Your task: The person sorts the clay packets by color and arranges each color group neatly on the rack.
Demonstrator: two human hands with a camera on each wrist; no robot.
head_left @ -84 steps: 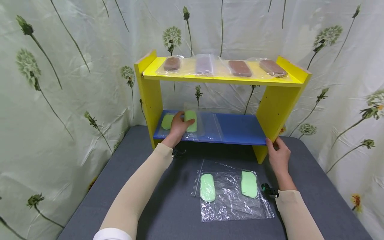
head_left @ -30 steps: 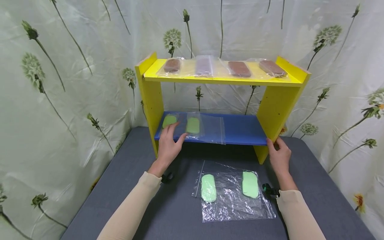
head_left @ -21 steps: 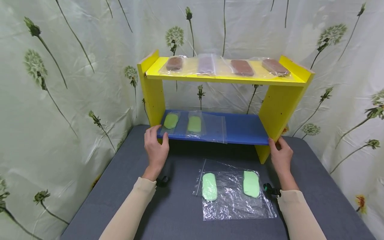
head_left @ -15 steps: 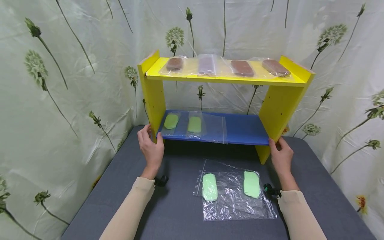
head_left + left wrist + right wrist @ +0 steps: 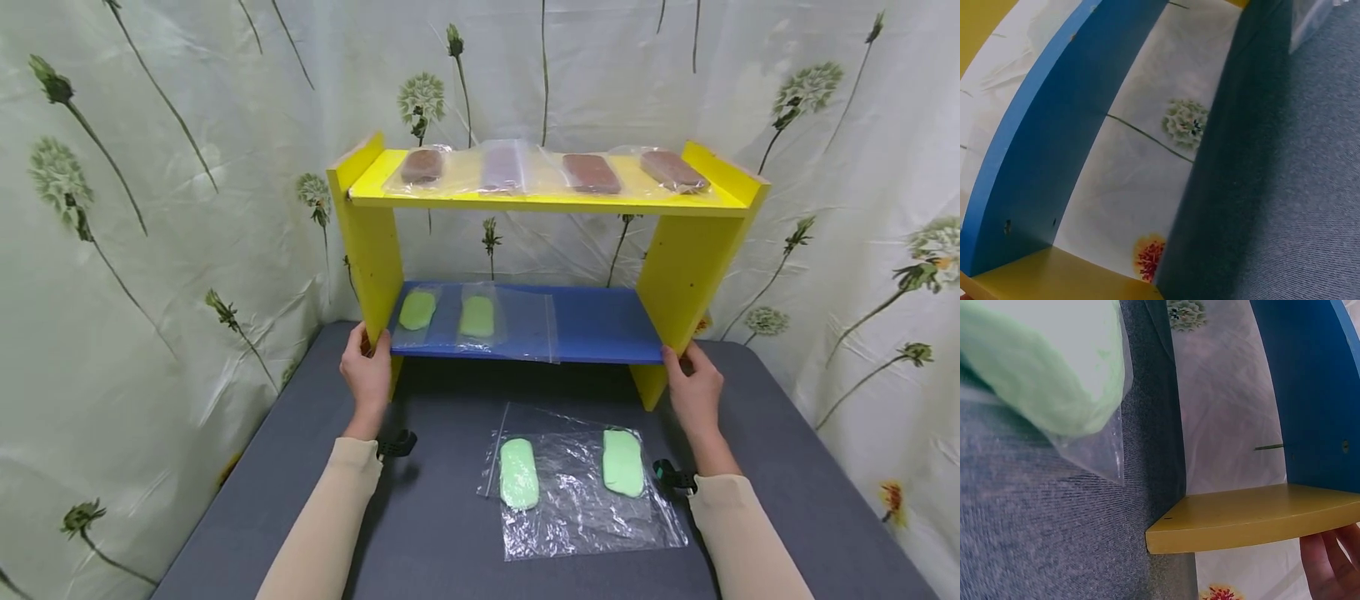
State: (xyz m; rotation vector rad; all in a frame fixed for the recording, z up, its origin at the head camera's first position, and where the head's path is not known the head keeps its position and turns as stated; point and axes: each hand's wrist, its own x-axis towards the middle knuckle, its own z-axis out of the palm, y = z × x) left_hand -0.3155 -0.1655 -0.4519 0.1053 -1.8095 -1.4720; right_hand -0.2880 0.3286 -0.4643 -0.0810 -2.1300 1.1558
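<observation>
A small two-tier shelf [image 5: 551, 203] with yellow sides stands on the table. My left hand [image 5: 366, 375] grips its left side panel at the front edge, thumb inside and fingers outside. My right hand [image 5: 696, 393] holds the right side panel the same way; its fingers [image 5: 1325, 565] show at that panel in the right wrist view. On the blue lower board [image 5: 600, 323], toward the left, lie two clear zip bags, holding a rounded green slab [image 5: 417, 309] and another green slab [image 5: 477, 317].
In front of the shelf, a pale green slab [image 5: 519, 473] and a second pale green slab [image 5: 623, 462] lie in clear bags on the dark grey table [image 5: 442, 533]. Several bagged slabs, such as a brown one [image 5: 592, 174], line the top board. A flowered curtain [image 5: 247, 208] hangs behind.
My left hand has let go of the bagged green slab on the blue board, moved left and down, and taken hold of the left side panel. The right hand has stayed on its panel.
</observation>
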